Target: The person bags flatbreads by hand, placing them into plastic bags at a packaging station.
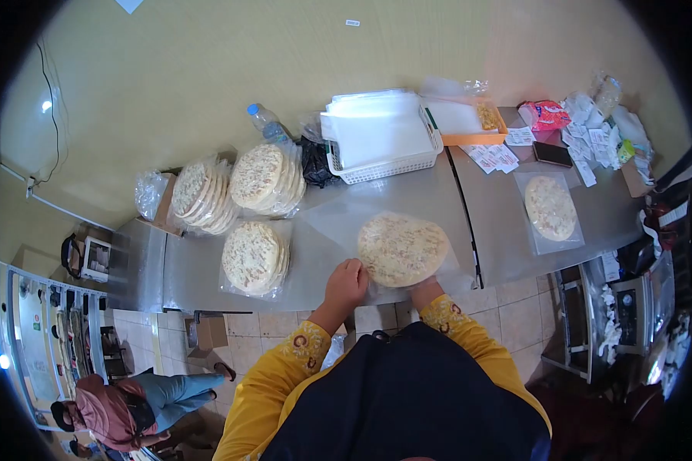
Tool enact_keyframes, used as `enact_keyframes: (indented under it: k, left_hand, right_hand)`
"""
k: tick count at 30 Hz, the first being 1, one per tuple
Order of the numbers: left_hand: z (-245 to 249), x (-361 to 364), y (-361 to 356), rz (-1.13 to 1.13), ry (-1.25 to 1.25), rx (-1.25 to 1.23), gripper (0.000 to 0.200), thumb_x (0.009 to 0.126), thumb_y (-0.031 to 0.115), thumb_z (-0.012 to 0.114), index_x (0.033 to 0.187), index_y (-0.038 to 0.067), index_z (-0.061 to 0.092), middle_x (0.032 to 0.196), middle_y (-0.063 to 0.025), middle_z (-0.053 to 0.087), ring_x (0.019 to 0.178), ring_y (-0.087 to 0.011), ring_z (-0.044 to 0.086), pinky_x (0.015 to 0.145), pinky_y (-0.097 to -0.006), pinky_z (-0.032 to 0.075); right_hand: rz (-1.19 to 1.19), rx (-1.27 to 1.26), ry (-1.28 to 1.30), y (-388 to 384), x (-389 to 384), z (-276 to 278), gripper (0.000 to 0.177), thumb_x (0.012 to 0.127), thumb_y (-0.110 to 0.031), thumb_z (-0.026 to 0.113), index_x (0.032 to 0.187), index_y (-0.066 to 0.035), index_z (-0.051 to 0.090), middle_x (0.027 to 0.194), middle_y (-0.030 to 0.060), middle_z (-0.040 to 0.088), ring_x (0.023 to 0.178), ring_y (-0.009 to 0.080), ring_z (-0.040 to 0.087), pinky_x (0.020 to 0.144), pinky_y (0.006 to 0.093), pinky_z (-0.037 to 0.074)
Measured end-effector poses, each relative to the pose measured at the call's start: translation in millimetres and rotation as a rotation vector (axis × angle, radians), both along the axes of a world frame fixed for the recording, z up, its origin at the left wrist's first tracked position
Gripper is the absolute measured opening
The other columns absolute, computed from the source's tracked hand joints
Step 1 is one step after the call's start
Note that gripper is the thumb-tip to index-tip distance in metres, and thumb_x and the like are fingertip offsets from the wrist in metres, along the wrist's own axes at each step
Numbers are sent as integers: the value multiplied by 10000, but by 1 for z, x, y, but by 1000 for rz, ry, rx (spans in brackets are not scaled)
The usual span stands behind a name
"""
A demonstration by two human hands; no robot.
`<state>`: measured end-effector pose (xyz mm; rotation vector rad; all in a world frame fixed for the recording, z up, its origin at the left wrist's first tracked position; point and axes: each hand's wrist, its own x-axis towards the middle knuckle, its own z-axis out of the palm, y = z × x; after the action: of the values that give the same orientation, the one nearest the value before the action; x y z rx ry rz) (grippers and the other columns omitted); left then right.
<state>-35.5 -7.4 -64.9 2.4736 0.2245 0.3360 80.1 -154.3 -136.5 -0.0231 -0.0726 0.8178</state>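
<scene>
I am pinching the bagged pizza [403, 250] near-left with my left hand [346, 283]; my right hand [426, 293] is meeting its near-right edge, grip hidden.

Observed on the surface [315, 265]: three pizza stacks [252, 256] left, centre pizza [402, 247], basket [388, 169] behind it, lone pizza [550, 207] right, papers [600, 144] behind that.

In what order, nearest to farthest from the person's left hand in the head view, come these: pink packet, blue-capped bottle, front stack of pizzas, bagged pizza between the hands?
1. Bagged pizza: touching the left hand, on its right.
2. Front stack of pizzas: to the hand's left.
3. Blue-capped bottle: farther back, on the left.
4. Pink packet: back, far right.
</scene>
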Motion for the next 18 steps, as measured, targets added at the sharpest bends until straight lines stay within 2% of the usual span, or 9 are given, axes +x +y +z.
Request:
enact_keyframes:
  k: [5, 12, 15, 17, 18]
  left_hand:
    - [-1, -12, -8, -8, 5, -187, 123, 815, 127, 532, 775, 12, 507, 729, -180, 551, 709, -380, 548, 628, -442, 437]
    - [-2, -14, -17, 40, 45, -313, 145, 812, 154, 572, 770, 22, 531, 718, -165, 564, 672, -341, 568, 600, -392, 444]
    - [-12, -23, -4, 79, 73, -340, 163, 811, 179, 596, 790, 21, 559, 700, -146, 587, 630, -277, 578, 584, -357, 454]
    - [-24, -30, 5, 106, 79, -329, 188, 809, 204, 619, 818, 20, 581, 674, -119, 603, 584, -197, 576, 569, -322, 460]
    - [-22, -31, 5, 114, 93, -336, 185, 809, 202, 620, 816, 21, 582, 674, -115, 604, 586, -191, 577, 569, -318, 461]
  right_hand:
    - [-66, 107, 11, 27, -4, -5, 693, 854, -569, 373, 1297, -41, 448, 1318, 186, 464, 1196, 377, 450, 998, 508, 380]
    - [-154, 199, 48, 60, -4, -17, 699, 855, -576, 365, 1294, -39, 452, 1315, 188, 467, 1192, 380, 454, 996, 509, 383]
    - [-157, 119, 82, 55, 9, -17, 702, 855, -579, 362, 1293, -38, 453, 1313, 188, 468, 1190, 381, 456, 995, 509, 385]
    - [-87, -42, 115, 41, 12, 7, 695, 832, -556, 408, 1262, -13, 470, 1262, 199, 508, 1132, 392, 500, 971, 504, 411]
    - [-50, -127, 135, 34, 12, 15, 692, 820, -544, 431, 1246, 0, 479, 1236, 204, 528, 1103, 397, 523, 959, 501, 424]
